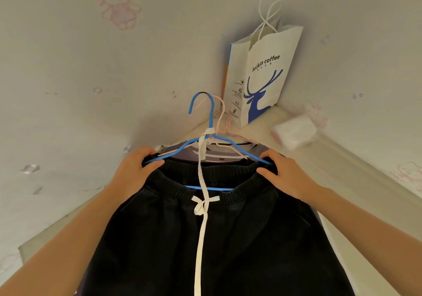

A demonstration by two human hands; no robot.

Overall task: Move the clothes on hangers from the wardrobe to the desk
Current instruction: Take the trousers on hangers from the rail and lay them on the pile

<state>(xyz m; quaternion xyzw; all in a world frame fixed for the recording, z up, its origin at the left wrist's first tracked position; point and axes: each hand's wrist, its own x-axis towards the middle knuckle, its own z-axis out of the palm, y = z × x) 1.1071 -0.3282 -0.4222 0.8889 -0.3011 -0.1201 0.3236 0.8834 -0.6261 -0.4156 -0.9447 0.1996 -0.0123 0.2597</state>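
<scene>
The left hand (134, 170) and the right hand (286, 174) are each closed around one end of a blue hanger (213, 140), pinching it together with the stretchy waistband of the black pants (205, 238) that hang on it. The pants lie flat on the pale desk (342, 165), on top of other clothes on pink hangers (222, 117), and a white drawstring (202, 177) runs down their middle. A white paper bag (262, 76) with a blue deer stands in the corner, with a small white packet (294, 132) near it.
</scene>
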